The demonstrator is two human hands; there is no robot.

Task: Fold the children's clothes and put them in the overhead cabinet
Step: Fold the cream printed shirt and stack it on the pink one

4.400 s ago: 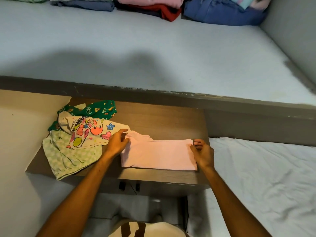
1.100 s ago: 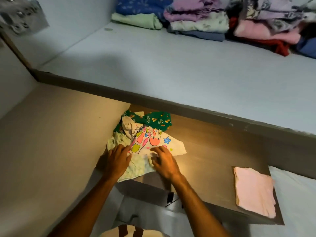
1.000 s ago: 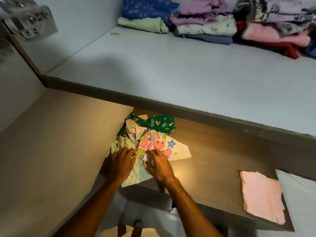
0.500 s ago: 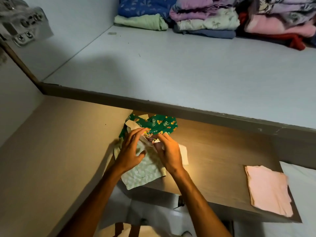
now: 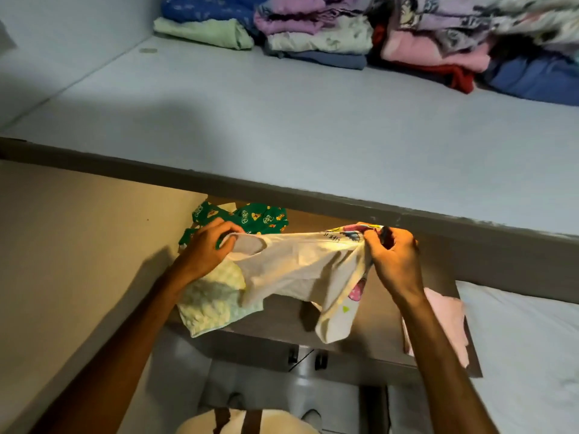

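Note:
A small white printed shirt [image 5: 300,270] hangs stretched between my hands above the brown table [image 5: 385,333], inside facing me. My left hand [image 5: 208,249] grips its left shoulder by the armhole. My right hand [image 5: 393,256] pinches its other end, where the colourful print shows. Under the shirt on the table lie a pale green checked garment [image 5: 213,303] and a green patterned garment [image 5: 253,217]. A folded pink garment [image 5: 445,321] lies at the table's right end, partly behind my right forearm.
The overhead cabinet shelf [image 5: 282,120] spreads above the table, with stacks of folded clothes [image 5: 360,36] along its back. A beige wall [image 5: 78,245] stands to the left, a white bed sheet [image 5: 526,346] to the right. The floor shows below the table's front edge.
The pink garment was folded and set at the table's right end. My hands moved to the pile, took the printed white shirt, lifted it and pulled it wide apart.

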